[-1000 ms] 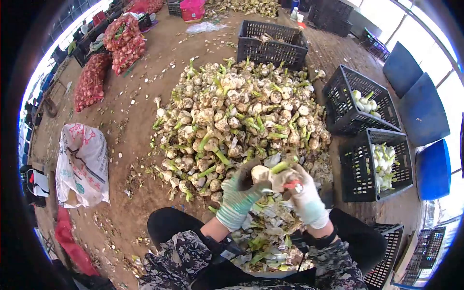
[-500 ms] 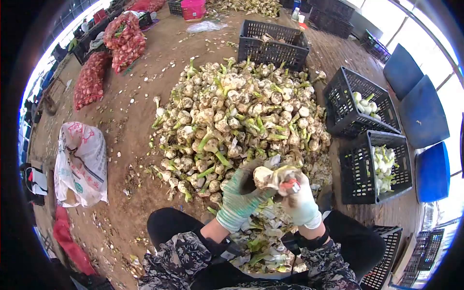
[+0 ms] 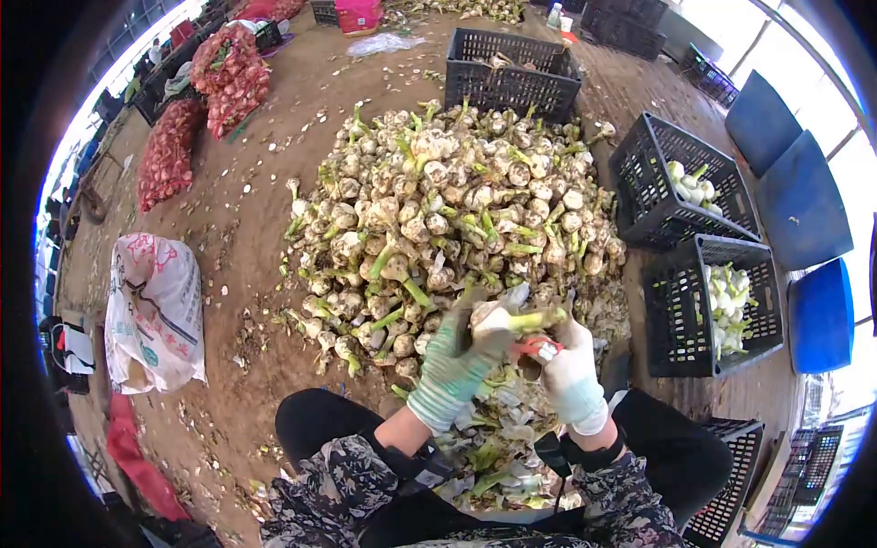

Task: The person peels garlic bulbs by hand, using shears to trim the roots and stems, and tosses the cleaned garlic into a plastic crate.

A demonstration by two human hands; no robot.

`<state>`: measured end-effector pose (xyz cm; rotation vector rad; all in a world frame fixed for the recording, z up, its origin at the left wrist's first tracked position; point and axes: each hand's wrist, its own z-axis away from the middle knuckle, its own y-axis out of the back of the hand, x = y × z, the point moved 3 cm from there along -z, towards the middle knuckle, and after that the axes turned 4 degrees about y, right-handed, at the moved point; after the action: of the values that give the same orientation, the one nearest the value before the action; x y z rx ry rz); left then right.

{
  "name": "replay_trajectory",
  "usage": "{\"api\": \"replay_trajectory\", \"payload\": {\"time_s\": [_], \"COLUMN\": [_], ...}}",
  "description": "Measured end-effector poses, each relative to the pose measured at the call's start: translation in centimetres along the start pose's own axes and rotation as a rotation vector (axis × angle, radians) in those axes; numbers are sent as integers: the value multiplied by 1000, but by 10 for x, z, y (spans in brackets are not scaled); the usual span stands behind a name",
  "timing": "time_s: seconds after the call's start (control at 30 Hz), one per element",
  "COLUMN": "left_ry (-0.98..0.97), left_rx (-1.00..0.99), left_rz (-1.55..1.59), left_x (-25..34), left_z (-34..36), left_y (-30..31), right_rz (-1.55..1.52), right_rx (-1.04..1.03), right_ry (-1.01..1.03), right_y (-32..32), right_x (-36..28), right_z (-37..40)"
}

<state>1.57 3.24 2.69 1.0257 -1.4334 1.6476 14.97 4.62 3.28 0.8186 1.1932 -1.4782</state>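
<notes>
My left hand (image 3: 452, 373), in a striped, soiled work glove, is closed around a garlic bulb (image 3: 493, 318). The bulb's green stem (image 3: 539, 319) points right, over my right hand. Also gloved, my right hand (image 3: 574, 376) grips a small red tool (image 3: 537, 347) just below the stem; its blade or jaws cannot be made out. Right in front of both hands lies a large heap of garlic bulbs (image 3: 429, 210) with short green stems and dirty skins. Loose peelings and leaf scraps (image 3: 489, 452) lie beneath my hands, between my knees.
Black crates holding cleaned bulbs stand on the right, one nearer (image 3: 676, 320) and one farther (image 3: 644, 187). Another crate (image 3: 512, 87) is behind the heap. A white sack (image 3: 155, 315) and red net bags (image 3: 233, 78) are at left. Blue panels (image 3: 804, 201) line the right side.
The bulb's stem, previously overlapped by papery skin and my right fingers, now shows bare and green. My right hand has shifted slightly, with the red tool below the stem.
</notes>
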Motion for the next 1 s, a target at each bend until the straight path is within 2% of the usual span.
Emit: {"api": "replay_trajectory", "payload": {"time_s": [0.03,0.07,0.13,0.17,0.2,0.27,0.3,0.33,0.4,0.43,0.47,0.53,0.67,0.7,0.73,0.8,0.83,0.87,0.93,0.97,1.0], "left_ry": [-90,-85,264,285,283,592,641,641,612,609,609,635,583,622,628,128,361,363,372,370,381], "left_rx": [-6,-5,-208,-245,-246,-274,-323,-325,-487,-379,-380,-423,-303,-344,-343,-317,-292,-313,-491,-494,-503], "left_rz": [-183,-185,-60,-189,-187,121,206,205,281,224,224,308,420,440,440,-151,-44,-33,101,102,109], "left_x": [4,8,16,8,12,17,10,7,7,9,12,15,-11,-34,-31,-2,1,3,-9,-5,0], "left_z": [-2,-1,1,1,1,6,9,8,8,11,9,6,0,-6,-3,1,0,0,-4,-2,2], "left_y": [0,4,8,14,15,11,10,12,9,8,6,2,5,14,11,4,8,12,22,20,16], "right_rz": [-2,170,515,568,571,83,27,26,138,-142,-142,-181,19,88,86,504,513,510,178,216,622], "right_rx": [0,-46,-132,-200,-199,-242,-341,-340,-362,-264,-264,-253,-244,-170,-167,-131,-225,-226,12,172,58], "right_ry": [-6,120,376,319,320,107,51,53,-6,-107,-107,59,56,74,70,470,589,585,251,197,329], "right_y": [1,2,4,3,5,9,13,21,35,38,37,35,26,25,23,18,11,16,40,42,82], "right_x": [3,3,-1,-10,-11,-8,-17,-14,-1,3,4,4,-8,-8,-4,-7,-10,-9,-5,-14,24], "right_z": [0,0,3,1,1,1,5,2,-6,1,2,6,3,3,4,8,11,8,-5,-11,-31]}}
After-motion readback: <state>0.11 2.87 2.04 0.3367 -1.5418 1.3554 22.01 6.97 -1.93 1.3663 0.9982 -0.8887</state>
